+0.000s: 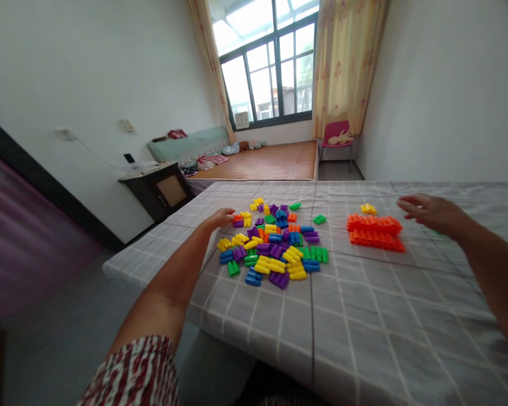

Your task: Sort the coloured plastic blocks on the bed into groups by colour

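Many yellow, purple, blue, green and orange plastic blocks (275, 265) lie in a loose pile on the checked tablecloth (364, 327). At the pile's far left edge is my left hand (223, 217), its fingers closed beside an orange and a purple block; whether it grips one is too small to tell. To the right stands a stack of joined orange blocks (375, 232), with a few yellow blocks (368, 208) just behind it. My right hand (421, 208) hovers right of the yellow blocks, fingers apart and nothing visible in them. A bit of green shows beneath the right wrist.
Two green blocks (319, 219) lie between the pile and the orange stack. Beyond the table are a bed (275, 160), a dark cabinet (163, 189) on the left and a pink chair (337, 132) by the curtain.
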Demonstrator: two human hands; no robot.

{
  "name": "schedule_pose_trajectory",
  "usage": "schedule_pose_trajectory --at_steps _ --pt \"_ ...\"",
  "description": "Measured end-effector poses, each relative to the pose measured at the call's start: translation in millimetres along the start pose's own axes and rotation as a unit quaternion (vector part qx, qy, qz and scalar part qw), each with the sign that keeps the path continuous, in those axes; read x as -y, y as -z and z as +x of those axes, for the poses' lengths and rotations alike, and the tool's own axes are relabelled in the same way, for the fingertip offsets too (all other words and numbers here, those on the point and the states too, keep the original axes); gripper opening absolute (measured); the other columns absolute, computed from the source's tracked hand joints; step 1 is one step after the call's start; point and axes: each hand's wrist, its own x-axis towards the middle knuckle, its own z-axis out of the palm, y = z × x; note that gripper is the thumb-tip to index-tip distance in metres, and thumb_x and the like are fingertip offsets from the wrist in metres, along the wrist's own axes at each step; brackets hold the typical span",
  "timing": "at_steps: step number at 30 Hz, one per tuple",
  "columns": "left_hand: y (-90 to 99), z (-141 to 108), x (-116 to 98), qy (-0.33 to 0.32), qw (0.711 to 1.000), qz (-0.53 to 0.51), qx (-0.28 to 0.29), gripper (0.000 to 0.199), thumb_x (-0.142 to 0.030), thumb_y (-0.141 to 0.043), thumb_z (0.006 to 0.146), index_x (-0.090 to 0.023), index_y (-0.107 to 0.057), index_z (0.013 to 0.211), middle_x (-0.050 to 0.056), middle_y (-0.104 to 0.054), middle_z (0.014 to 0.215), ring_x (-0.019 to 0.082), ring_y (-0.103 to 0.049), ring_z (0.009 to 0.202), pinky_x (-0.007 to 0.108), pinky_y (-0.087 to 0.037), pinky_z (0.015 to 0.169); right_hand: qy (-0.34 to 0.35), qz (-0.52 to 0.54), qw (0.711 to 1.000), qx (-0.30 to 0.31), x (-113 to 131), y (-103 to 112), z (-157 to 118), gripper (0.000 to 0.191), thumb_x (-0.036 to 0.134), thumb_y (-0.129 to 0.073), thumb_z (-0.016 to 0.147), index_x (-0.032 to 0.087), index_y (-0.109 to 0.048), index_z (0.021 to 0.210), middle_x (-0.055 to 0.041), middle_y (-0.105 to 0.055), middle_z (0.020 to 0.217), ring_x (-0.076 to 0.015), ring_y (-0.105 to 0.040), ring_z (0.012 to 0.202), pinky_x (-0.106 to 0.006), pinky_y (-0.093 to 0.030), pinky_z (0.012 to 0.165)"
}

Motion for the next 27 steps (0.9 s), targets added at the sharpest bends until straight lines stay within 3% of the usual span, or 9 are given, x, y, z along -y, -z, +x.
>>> schedule_pose_trajectory --at_steps 3,6,9,12,17,21,24,27 --pt "-10.4 4 -1 -0.021 0.999 0.018 0.020 0.040 -0.019 -0.074 0.048 -0.012 -0.070 0.088 0.006 -0.072 0.089 0.022 -0.064 0.085 0.030 -0.051 0.075 -0.144 -0.045 0.989 -0.005 23 5 2 0.027 0.055 -0.052 0.085 0.032 -0.063 0.092 -0.0045 -0.072 0.066 -0.0314 -0.068 0.059 -0.046 -0.050 0.059" --pt "-11.1 1 -8 -0.046 0.998 0.025 0.028 0.044 -0.020 -0.075 0.048 -0.012 -0.069 0.091 0.005 -0.071 0.084 0.021 -0.064 0.080 0.030 -0.051 0.072 -0.136 -0.064 0.989 -0.005 55 10 6 0.032 0.053 -0.049 0.086 0.029 -0.063 0.101 -0.0073 -0.073 0.076 -0.0333 -0.069 0.069 -0.047 -0.050 0.063" --pt "-17.9 -10 -29 -0.128 0.991 -0.020 0.022 0.043 -0.026 -0.077 0.051 -0.013 -0.064 0.090 0.003 -0.069 0.084 0.020 -0.064 0.080 0.032 -0.052 0.072 -0.115 -0.059 0.991 -0.024 94 13 9 0.036 0.052 -0.049 0.085 0.024 -0.066 0.101 -0.0101 -0.073 0.084 -0.0289 -0.068 0.070 -0.044 -0.051 0.065" --pt "-42.3 -29 -73 -0.199 0.972 -0.112 0.055 0.046 -0.034 -0.079 0.055 -0.014 -0.059 0.091 0.003 -0.068 0.086 0.020 -0.065 0.080 0.034 -0.052 0.073 -0.059 -0.004 0.998 -0.001 136 13 10 0.038 0.050 -0.052 0.084 0.020 -0.068 0.101 -0.0099 -0.073 0.092 -0.0231 -0.068 0.071 -0.039 -0.053 0.067" --pt "-106.0 -74 -167 -0.232 0.931 -0.238 0.153 0.045 -0.037 -0.081 0.060 -0.014 -0.058 0.092 0.003 -0.067 0.090 0.016 -0.065 0.079 0.032 -0.052 0.074 0.049 0.118 0.991 0.050 188 8 9 0.039 0.043 -0.059 0.083 0.022 -0.067 0.114 -0.0064 -0.072 0.098 -0.0182 -0.067 0.079 -0.030 -0.056 0.068" --pt "-156.3 -94 -220 -0.232 0.887 -0.336 0.214 0.046 -0.036 -0.082 0.061 -0.013 -0.058 0.093 0.003 -0.066 0.085 0.012 -0.063 0.073 0.029 -0.051 0.074 0.090 0.158 0.982 0.044 200 12 6 0.049 0.040 -0.068 0.077 0.025 -0.063 0.123 -0.0075 -0.066 0.117 -0.0191 -0.066 0.088 -0.032 -0.058 0.072" --pt "-182.8 -93 -240 -0.214 0.861 -0.400 0.227 0.048 -0.035 -0.084 0.059 -0.012 -0.058 0.092 0.002 -0.064 0.084 0.010 -0.062 0.072 0.030 -0.050 0.076 0.100 0.163 0.981 0.033 192 16 7 0.044 0.038 -0.068 0.077 0.024 -0.065 0.119 -0.0079 -0.065 0.115 -0.0192 -0.066 0.089 -0.034 -0.059 0.076" --pt "-196.3 -89 -250 -0.193 0.844 -0.440 0.238 0.048 -0.034 -0.085 0.059 -0.013 -0.057 0.092 0.002 -0.064 0.085 0.010 -0.062 0.074 0.031 -0.050 0.080 0.119 0.174 0.977 0.038 178 19 9 0.047 0.036 -0.069 0.077 0.024 -0.064 0.122 -0.0080 -0.063 0.117 -0.0200 -0.065 0.094 -0.036 -0.059 0.080"
